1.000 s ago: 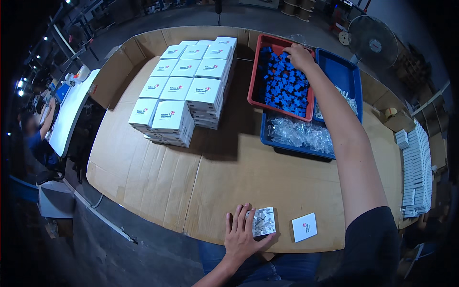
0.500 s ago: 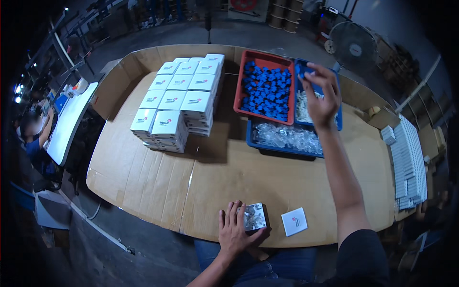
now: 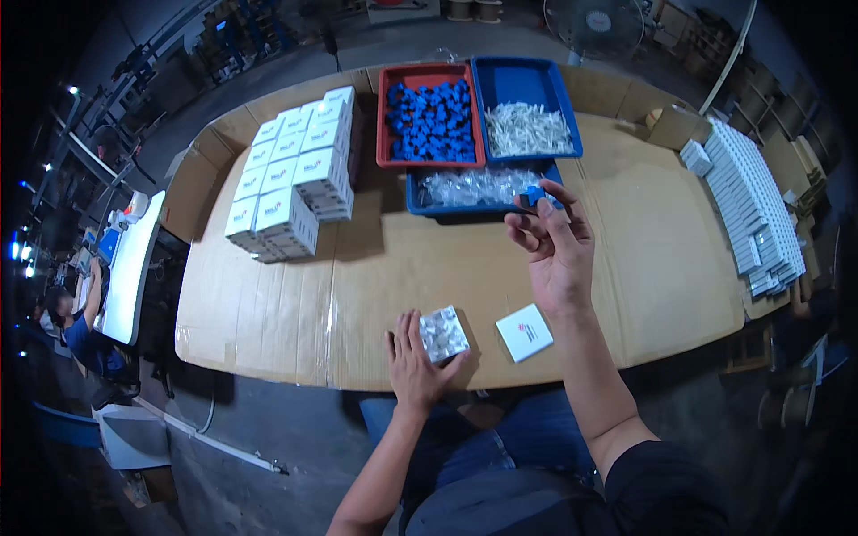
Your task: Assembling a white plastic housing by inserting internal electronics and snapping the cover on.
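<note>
My left hand (image 3: pixel 414 373) grips an open white box (image 3: pixel 458 324) at the table's near edge, fingers along its left side and thumb at its near corner. Shiny, clear plastic-looking contents (image 3: pixel 441 335) fill the box. My right hand (image 3: pixel 561 250) is raised over the table, pinching a small blue plastic part (image 3: pixel 534 194) between thumb and fingers. To the right of the box, apart from it, lies a square white lid (image 3: pixel 525 333) with a small printed mark. Behind my right fingertips stands a blue tray (image 3: pixel 433 211) of clear plastic packets.
A red tray (image 3: pixel 382 125) holds many blue parts; beside it a blue tray (image 3: pixel 523 80) holds small whitish pieces. Stacked white boxes (image 3: pixel 284 179) stand at left, rows of small white boxes (image 3: pixel 749 210) at right. A cardboard wall (image 3: pixel 608 89) edges the table. Another person (image 3: pixel 85 330) sits far left.
My right hand has come back from above the trays toward me, with the blue part now plainly seen in its fingers. My left hand stays on the box. The whole view has shifted.
</note>
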Tool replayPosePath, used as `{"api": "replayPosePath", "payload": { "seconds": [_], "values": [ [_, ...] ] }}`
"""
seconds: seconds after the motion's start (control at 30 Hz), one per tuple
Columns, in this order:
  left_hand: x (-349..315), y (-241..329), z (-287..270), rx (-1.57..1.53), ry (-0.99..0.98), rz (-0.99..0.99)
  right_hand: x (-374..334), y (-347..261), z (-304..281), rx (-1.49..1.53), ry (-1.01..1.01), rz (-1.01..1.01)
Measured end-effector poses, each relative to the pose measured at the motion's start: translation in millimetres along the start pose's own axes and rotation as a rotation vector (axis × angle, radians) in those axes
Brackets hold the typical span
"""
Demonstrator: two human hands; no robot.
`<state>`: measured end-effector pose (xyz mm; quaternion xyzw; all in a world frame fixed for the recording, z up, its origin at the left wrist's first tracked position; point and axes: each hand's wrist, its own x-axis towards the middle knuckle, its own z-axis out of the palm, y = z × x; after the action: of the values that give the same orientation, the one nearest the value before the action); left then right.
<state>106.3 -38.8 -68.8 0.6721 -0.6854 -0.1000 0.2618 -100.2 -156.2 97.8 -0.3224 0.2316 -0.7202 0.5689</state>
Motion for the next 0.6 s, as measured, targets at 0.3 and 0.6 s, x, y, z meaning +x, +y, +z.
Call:
{"api": "replayPosePath", "payload": {
  "seconds": [0.3,0.6],
  "values": [
    [6.7,-16.0,-10.0,-0.208,-0.01,-0.031,-75.7,42.2,-68.1,-0.13,0.068,0.292],
    [-7.0,-30.8,-16.1,-0.001,0.008,-0.002,-101.1,88.2,-79.0,-0.743,-0.248,0.318]
  ]
}}
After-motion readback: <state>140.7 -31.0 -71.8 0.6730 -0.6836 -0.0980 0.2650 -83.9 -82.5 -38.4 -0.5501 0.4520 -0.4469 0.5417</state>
